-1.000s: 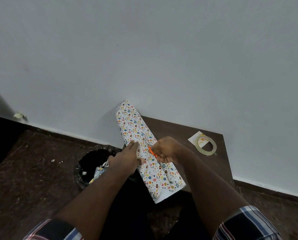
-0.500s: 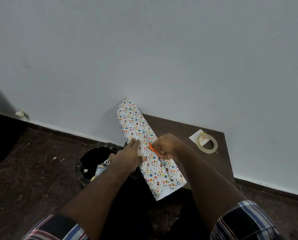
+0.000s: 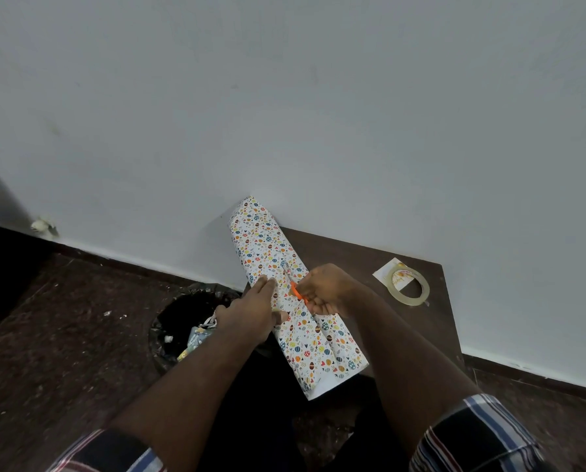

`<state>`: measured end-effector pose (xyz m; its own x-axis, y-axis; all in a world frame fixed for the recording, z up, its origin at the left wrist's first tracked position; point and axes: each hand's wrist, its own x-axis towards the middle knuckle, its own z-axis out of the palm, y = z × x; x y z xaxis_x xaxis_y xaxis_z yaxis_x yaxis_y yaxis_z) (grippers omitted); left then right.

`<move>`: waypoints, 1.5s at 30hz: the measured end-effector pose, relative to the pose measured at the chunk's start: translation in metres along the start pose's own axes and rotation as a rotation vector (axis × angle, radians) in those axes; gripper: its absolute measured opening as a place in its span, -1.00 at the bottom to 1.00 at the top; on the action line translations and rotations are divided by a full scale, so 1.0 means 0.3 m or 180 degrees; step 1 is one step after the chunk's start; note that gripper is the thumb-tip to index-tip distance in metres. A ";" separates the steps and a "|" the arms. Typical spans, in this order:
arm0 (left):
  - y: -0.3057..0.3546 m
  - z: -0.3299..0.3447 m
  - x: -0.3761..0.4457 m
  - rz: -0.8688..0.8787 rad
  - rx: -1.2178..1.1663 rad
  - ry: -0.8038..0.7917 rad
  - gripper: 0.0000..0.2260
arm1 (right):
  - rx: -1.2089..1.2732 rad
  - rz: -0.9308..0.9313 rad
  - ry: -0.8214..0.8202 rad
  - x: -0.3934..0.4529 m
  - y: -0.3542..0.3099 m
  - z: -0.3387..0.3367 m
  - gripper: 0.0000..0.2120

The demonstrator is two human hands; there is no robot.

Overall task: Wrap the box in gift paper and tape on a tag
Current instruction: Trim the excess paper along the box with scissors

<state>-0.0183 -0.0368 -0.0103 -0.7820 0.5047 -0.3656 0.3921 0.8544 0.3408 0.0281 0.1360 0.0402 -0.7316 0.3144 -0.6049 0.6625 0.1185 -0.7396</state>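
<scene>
A long box wrapped in white gift paper (image 3: 267, 247) with small coloured prints lies slantwise on the dark brown table (image 3: 359, 253). Its far end leans on the wall and its near end overhangs the table's front edge. My left hand (image 3: 254, 311) presses flat on the paper's left side, fingers straight. My right hand (image 3: 325, 289) grips orange-handled scissors (image 3: 297, 291) at the paper's middle seam; the blades are mostly hidden. A roll of clear tape (image 3: 410, 287) lies on a white tag (image 3: 385, 272) at the table's right.
A black-lined waste bin (image 3: 186, 321) holding paper scraps stands on the dark floor left of the table, under my left forearm. A plain white wall runs close behind the table. The table's right corner is cut off at an angle.
My left hand's fingers have slid a little farther up the paper. My right hand with the scissors has stayed at the seam. The view has shifted slightly.
</scene>
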 end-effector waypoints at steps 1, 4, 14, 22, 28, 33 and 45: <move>-0.002 0.002 0.000 0.0003 0.0006 0.0001 -0.30 | 0.0009 0.0000 0.0002 0.001 0.000 0.001 -0.77; -0.002 0.001 0.000 -0.0001 0.0003 0.0007 -0.29 | 0.0004 0.0023 0.0004 0.005 0.000 0.000 -0.75; 0.000 -0.002 -0.002 -0.0023 0.0028 0.0036 -0.31 | 0.0003 -0.0060 0.0050 0.009 -0.005 0.001 -0.76; 0.003 -0.005 -0.005 -0.0014 0.0024 0.0060 -0.28 | -0.0047 -0.0006 0.0037 0.026 -0.009 -0.001 -0.73; 0.003 -0.008 -0.009 -0.0001 0.0037 0.0042 -0.28 | -0.0077 -0.0097 0.0008 0.031 -0.019 0.001 -0.73; 0.003 -0.007 -0.010 0.0006 0.0020 0.0047 -0.28 | -0.0158 -0.0125 0.0064 0.039 -0.025 0.002 -0.72; 0.014 -0.018 -0.010 0.0053 0.0344 0.0232 -0.19 | -0.0166 -0.0178 0.0039 0.048 -0.033 0.003 -0.83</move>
<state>-0.0169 -0.0354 -0.0029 -0.8066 0.5120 -0.2954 0.4522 0.8563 0.2496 0.0109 0.1385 0.0383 -0.7659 0.3174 -0.5592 0.6284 0.1850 -0.7556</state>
